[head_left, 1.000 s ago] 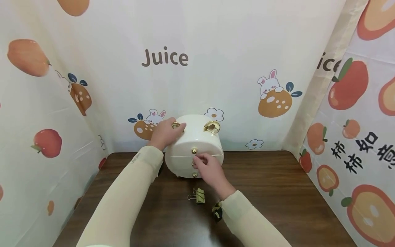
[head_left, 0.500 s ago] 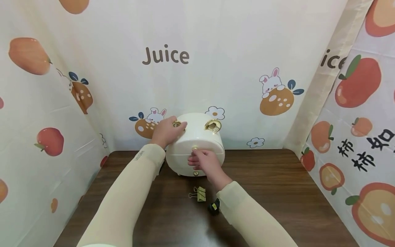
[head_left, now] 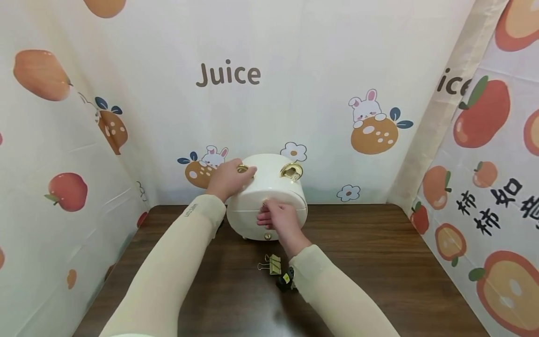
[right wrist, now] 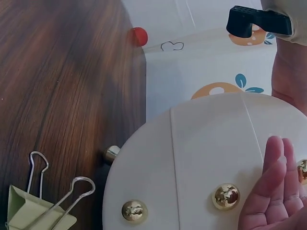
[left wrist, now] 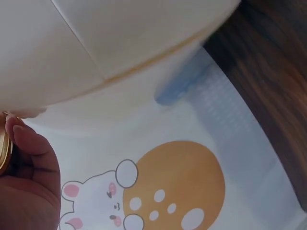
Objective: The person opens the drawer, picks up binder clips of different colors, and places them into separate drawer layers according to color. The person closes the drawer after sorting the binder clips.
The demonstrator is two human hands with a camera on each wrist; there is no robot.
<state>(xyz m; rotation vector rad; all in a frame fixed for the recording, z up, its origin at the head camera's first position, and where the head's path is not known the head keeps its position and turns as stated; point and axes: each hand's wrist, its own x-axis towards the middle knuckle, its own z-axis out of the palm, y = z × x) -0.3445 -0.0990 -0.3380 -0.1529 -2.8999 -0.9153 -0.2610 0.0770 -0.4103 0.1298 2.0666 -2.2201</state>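
A white rounded drawer box (head_left: 267, 175) stands at the back of the table, with gold ring handles on top and gold knobs down its front. My left hand (head_left: 227, 179) grips the top left of the box around its gold ring handle (head_left: 242, 168); in the left wrist view its bent fingers (left wrist: 36, 148) lie beside the ring. At the upper drawer, my right hand (head_left: 283, 222) pinches the top knob (right wrist: 302, 171) between thumb and forefinger, its other fingers loosely extended. Lower knobs show in the right wrist view, including the middle knob (right wrist: 226, 196). The drawers look shut.
A gold binder clip (head_left: 275, 265) lies on the brown wooden table (head_left: 358, 262) in front of the box, close to the right forearm. A black device (head_left: 285, 279) sits at the right cuff. Fruit-printed cloth (head_left: 320, 93) hangs behind and at both sides.
My right hand has moved up from the middle knob to the top knob. The left hand has stayed on the ring handle, and the box stands in the same place.
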